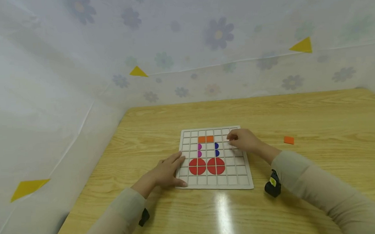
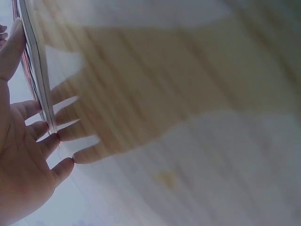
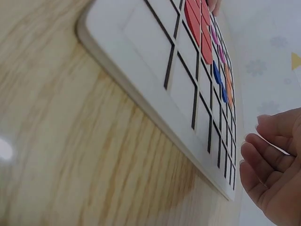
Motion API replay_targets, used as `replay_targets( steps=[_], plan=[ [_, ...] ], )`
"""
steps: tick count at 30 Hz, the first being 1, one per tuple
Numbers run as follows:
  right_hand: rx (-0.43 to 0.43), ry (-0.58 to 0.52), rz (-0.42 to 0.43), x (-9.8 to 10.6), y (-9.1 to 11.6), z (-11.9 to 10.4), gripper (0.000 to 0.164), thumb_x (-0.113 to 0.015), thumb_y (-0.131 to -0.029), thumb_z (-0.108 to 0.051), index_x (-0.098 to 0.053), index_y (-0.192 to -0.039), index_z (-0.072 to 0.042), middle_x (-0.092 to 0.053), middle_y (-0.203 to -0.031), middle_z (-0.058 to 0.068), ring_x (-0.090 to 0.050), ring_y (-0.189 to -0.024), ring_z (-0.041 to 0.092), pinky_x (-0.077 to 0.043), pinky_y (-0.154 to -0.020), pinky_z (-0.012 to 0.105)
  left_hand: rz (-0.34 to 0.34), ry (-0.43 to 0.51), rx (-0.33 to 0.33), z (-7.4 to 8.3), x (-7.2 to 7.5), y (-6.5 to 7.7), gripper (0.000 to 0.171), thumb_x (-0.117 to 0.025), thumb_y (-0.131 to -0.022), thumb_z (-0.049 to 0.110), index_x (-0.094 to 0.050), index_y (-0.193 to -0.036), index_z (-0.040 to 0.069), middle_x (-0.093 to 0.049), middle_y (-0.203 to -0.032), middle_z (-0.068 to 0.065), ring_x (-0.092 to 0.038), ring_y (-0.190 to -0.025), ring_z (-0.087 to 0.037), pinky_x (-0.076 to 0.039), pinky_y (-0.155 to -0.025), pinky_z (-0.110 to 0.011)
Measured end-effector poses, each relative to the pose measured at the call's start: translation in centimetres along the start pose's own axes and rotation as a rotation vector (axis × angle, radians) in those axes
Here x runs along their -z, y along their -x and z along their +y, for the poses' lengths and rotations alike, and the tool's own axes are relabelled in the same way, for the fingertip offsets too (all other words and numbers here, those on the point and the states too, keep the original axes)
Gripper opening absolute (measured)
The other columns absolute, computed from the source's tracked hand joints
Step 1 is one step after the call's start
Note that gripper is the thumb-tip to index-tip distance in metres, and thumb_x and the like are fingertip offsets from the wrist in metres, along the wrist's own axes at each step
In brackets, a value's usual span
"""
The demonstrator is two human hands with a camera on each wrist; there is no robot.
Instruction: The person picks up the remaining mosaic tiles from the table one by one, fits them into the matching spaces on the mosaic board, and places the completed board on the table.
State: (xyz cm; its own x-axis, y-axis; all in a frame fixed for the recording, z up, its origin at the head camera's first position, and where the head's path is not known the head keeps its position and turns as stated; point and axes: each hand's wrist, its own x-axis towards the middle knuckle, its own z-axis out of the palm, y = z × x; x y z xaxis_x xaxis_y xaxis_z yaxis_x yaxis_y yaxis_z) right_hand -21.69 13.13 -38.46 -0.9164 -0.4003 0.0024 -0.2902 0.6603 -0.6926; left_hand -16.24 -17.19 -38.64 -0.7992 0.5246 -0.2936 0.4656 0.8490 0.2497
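A white grid board [image 1: 214, 187] lies flat on the wooden table. Two red circles [image 1: 193, 163], made of quarter pieces, fill its lower middle. Above them are magenta half-circles [image 1: 199, 147] at left and blue half-circles [image 1: 216, 153] at right, topped by two orange squares [image 1: 202, 139]. My left hand [image 1: 168, 171] rests with spread fingers and thumb along the board's left edge; its fingertips touch that edge in the left wrist view. Over the board's upper right, my right hand [image 1: 243, 139] hovers with loosely bent fingers. Nothing shows between its fingers [image 3: 268, 155] in the right wrist view.
A loose orange square [image 1: 289, 140] lies on the table [image 1: 332, 124], right of the board. Pale flowered sheeting [image 1: 184, 44] rises behind the table and on the left, with yellow triangles [image 1: 138, 71] on it. A black wrist camera [image 1: 273, 184] hangs under the right cuff.
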Motion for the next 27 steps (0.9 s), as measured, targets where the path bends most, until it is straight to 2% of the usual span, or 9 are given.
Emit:
replay_targets(
  steps=[14, 27],
  plan=[
    [-0.014, -0.019, 0.047, 1.7, 2.0, 0.9, 0.020, -0.054, -0.083, -0.007, -0.058, -0.098, 0.005, -0.057, -0.092, 0.013, -0.051, -0.088, 0.027, -0.042, -0.076, 0.041, -0.017, -0.080, -0.002, 0.0, 0.1, -0.1, 0.092, -0.053, -0.069, 0.063, -0.020, -0.138, 0.014, -0.010, -0.144, -0.005, -0.011, -0.129, -0.021, -0.019, -0.098, -0.045],
    [-0.064, -0.015, 0.079, 3.6, 4.3, 2.6, 0.024, -0.052, -0.086, -0.010, -0.056, -0.105, 0.004, -0.056, -0.098, 0.015, -0.050, -0.093, 0.031, -0.043, -0.073, 0.041, 0.000, -0.071, -0.002, -0.2, 0.0, -0.1, 0.092, -0.054, -0.067, 0.065, -0.023, -0.138, 0.015, -0.013, -0.143, -0.004, -0.014, -0.128, -0.023, -0.018, -0.098, -0.046]
  ],
)
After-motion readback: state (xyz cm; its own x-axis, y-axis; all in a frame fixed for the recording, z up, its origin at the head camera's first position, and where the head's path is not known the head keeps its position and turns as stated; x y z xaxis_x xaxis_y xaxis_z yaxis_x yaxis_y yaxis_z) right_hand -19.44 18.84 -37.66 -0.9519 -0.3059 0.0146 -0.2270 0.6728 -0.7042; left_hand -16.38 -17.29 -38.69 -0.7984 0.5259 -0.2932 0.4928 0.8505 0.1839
